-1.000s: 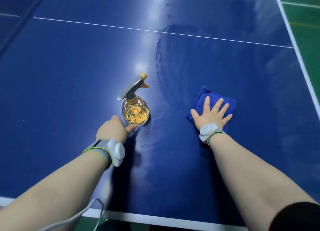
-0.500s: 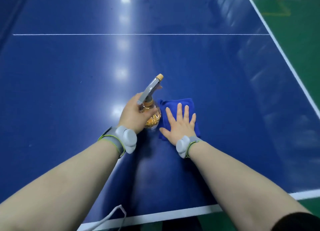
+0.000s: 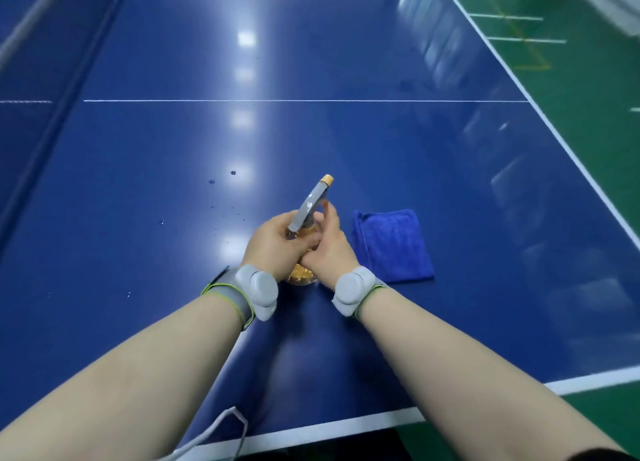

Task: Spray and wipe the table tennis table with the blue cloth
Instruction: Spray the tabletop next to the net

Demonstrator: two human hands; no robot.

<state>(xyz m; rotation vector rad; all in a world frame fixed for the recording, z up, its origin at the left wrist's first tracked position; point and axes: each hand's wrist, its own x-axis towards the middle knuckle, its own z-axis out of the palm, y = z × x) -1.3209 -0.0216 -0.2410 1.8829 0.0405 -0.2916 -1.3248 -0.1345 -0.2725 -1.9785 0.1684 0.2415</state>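
Note:
Both my hands hold a clear spray bottle [image 3: 313,201] with amber liquid, a grey trigger head and an orange nozzle, over the near middle of the blue table tennis table [image 3: 346,142]. My left hand [image 3: 273,244] grips its neck from the left. My right hand [image 3: 329,247] wraps it from the right, one finger raised along the trigger. The folded blue cloth [image 3: 394,246] lies flat on the table just right of my right hand, untouched. Several small droplets [image 3: 221,197] speckle the surface left of the bottle.
A white centre line [image 3: 277,100] crosses the table ahead. The table's white right edge [image 3: 554,128] borders green floor [image 3: 595,90]. The near edge [image 3: 311,429] runs under my forearms. A white cable [image 3: 221,429] hangs by my left arm. Another table half [image 3: 20,62] lies to the left.
My right hand has left the cloth and joined my left hand on the spray bottle, which is lifted. The cloth stays lying on the table.

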